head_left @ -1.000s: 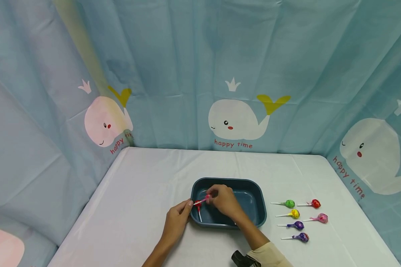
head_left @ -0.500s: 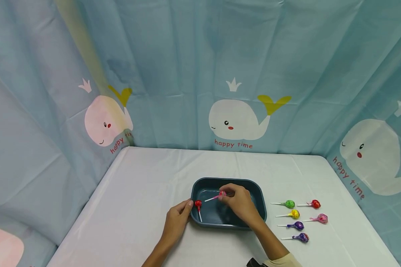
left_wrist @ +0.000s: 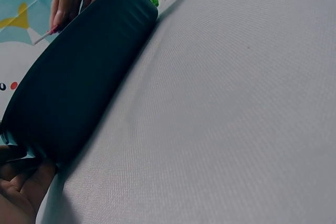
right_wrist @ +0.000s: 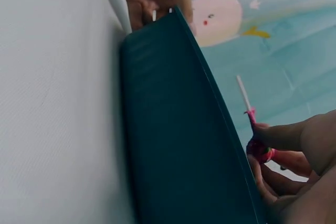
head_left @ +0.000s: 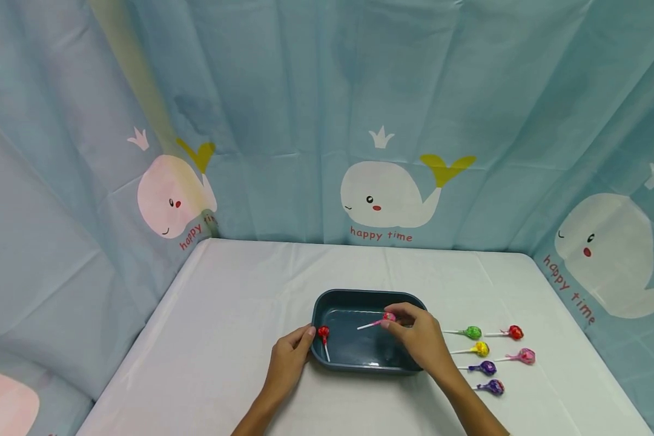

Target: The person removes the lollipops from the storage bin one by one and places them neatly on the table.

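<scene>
My right hand (head_left: 422, 339) pinches a pink lollipop (head_left: 389, 317) by its wrapped head, above the right part of a dark blue-green tray (head_left: 354, 351). The white stick (right_wrist: 243, 92) of this lollipop points away from the fingers, to the left in the head view. At the tray's left end, my left hand (head_left: 289, 360) grips the rim with the thumb on top and the fingers against the outer wall. A red lollipop (head_left: 324, 332) lies inside the tray by that left wall, its stick towards the near side.
On the white table right of the tray lie a green (head_left: 473, 332), a red (head_left: 515, 332), a yellow (head_left: 481, 349), a pink (head_left: 525, 356) and two purple lollipops (head_left: 487, 367). A blue curtain (head_left: 283, 121) with whale prints hangs behind the table.
My right hand has carried the pink lollipop rightwards across the tray, away from the left hand. The left hand and the tray have stayed in place.
</scene>
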The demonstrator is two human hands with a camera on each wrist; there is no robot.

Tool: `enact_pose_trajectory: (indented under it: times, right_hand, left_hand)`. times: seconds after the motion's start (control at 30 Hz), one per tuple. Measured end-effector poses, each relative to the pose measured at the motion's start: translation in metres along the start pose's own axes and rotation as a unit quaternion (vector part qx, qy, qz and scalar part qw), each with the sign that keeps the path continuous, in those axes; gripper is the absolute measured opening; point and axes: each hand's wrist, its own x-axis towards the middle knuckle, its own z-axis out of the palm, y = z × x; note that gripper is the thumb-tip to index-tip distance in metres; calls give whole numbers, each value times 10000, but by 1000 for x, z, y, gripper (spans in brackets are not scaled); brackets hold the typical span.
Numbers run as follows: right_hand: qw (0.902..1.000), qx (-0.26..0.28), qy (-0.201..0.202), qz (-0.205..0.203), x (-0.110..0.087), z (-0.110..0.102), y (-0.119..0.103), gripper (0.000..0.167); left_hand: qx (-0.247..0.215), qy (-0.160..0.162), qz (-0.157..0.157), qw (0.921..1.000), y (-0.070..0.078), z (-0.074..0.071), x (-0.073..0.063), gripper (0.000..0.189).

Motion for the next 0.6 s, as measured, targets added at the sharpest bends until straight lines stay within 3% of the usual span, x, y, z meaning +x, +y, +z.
enact_pose_trajectory:
  times: [0.6]
  right_hand:
    - [9979,261,363,466,-21,-41,20,39]
  left_hand:
    - [-150,-49,9,9999,-1,0,0,54]
